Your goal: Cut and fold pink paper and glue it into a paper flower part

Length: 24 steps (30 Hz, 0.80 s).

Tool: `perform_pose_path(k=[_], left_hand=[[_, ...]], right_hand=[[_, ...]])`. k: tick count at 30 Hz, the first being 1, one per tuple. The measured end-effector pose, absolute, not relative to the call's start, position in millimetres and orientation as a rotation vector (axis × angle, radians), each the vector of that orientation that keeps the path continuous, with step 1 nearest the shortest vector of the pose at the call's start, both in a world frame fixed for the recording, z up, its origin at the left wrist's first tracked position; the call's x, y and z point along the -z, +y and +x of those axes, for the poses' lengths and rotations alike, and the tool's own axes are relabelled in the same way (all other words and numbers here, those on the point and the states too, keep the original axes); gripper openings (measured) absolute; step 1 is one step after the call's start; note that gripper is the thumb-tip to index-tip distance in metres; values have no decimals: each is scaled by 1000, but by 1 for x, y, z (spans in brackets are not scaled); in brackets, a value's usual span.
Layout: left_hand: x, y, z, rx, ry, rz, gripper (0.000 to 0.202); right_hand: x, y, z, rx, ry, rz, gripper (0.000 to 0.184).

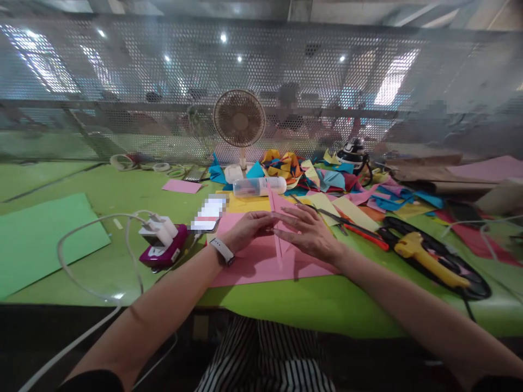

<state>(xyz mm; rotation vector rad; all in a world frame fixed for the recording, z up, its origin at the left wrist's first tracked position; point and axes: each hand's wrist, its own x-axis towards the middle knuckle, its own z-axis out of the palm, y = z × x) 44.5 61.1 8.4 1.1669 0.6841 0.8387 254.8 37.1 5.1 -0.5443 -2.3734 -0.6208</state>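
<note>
A folded piece of pink paper (279, 251) stands raised between my hands, above a larger pink sheet (239, 275) lying on the table. My left hand (251, 227), with a white-strapped watch on its wrist, pinches the folded paper's left side between thumb and fingers. From the right, my right hand (312, 233) lays its outstretched fingers against the same paper. Just behind the hands is a clear plastic bottle (257, 186) on its side. A phone (210, 212) lies left of my left hand. Scissors (359, 233) with red handles rest right of my right hand.
At left, a purple power strip (171, 255) holds white chargers with trailing cables, beside a green sheet (41, 239). A yellow glue gun (429, 258) sits in a black holder at right. Coloured paper scraps (281, 163) and a small fan (239, 120) stand behind, before a perforated screen.
</note>
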Motion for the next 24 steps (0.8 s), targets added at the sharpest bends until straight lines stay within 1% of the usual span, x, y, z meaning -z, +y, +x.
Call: perform_pose_path(k=[7,10,15,20,24], left_hand=[[-9,59,48,-833,672,1213,28],[-9,57,52,-859,673,1251,27],[-13,51,54,-875,667,1306,22],[-14,47,55,-876,645,1332,25],[-12,46,56,-881,617,1349,22]], right_hand=[[-13,32,255,630,-2435,-400,32],[-13,31,254,584,-2357,-379,31],[-12,28,251,388,-2219,-466,27],[-12,27,248,264,-2182,-548,22],[-10,27,244,174,-2042,-709,11]])
